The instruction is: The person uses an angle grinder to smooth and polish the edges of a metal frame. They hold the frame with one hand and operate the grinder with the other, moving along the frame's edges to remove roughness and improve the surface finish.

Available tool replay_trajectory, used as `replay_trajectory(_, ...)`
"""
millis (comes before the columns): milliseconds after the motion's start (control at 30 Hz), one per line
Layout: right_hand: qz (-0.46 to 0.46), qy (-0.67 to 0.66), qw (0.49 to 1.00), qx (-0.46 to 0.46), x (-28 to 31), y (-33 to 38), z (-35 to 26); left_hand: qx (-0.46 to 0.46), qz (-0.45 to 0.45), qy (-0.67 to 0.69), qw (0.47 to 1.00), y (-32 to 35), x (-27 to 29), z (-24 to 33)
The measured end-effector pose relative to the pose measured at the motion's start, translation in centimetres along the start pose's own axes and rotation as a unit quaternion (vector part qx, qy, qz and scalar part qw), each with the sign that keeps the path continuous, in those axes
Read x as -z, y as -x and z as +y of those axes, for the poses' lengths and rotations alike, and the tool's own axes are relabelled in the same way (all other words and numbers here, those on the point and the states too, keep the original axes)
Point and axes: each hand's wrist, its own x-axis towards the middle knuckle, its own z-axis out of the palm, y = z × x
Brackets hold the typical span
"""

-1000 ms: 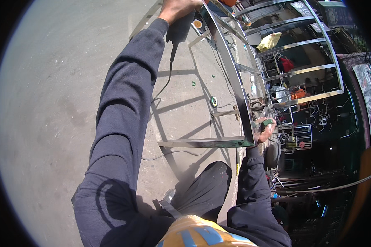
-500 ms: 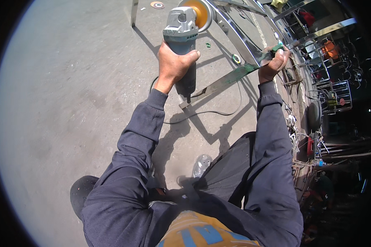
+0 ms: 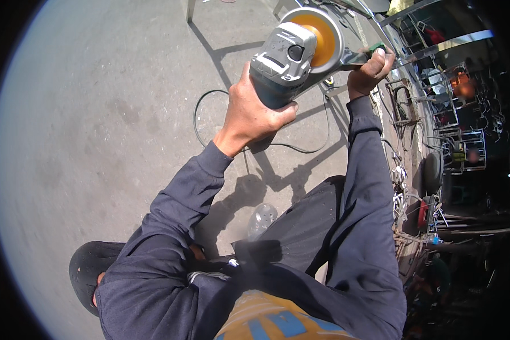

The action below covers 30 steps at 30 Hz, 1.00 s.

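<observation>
My left hand (image 3: pixel 255 116) is wrapped round the dark body of an angle grinder (image 3: pixel 283 54), its grey metal head tilted up to the right. On the grinder sits a pale-rimmed buffing wheel (image 3: pixel 326 39) with an orange-yellow face, over the shiny metal frame (image 3: pixel 354 58). My right hand (image 3: pixel 371 73) is closed at the frame's corner, with a green block (image 3: pixel 376 49), apparently polishing compound, at its fingers. The wheel and grinder hide much of the frame; whether the wheel touches it I cannot tell.
A thin black cord (image 3: pixel 196 116) loops over the concrete floor (image 3: pixel 107 113). A clear plastic bottle (image 3: pixel 262 218) lies near my legs. One metal leg (image 3: pixel 191 10) stands at the top. Metal racks (image 3: pixel 467 150) and scrap crowd the right side.
The grinder has moved right and tilted, bringing its wheel over the frame towards my right hand. My right hand has risen slightly. The green-smeared bar seen earlier is now mostly hidden.
</observation>
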Motion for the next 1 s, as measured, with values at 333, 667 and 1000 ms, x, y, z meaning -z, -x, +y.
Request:
replay_trajectory(333,-0.003,0.069,0.997,0.04,0.1,-0.2,0.3,-0.04,0.014,-0.005,0.999,-0.1,-0.7,-0.5)
replay_trajectory(667,-0.009,0.096,0.992,0.077,0.2,-0.3,0.7,-0.093,-0.017,-0.062,0.994,-0.4,0.2,-1.1)
replay_trajectory(1000,-0.016,0.087,0.995,0.048,0.3,-0.3,0.6,-0.078,-0.038,-0.061,0.994,0.4,1.0,-0.3)
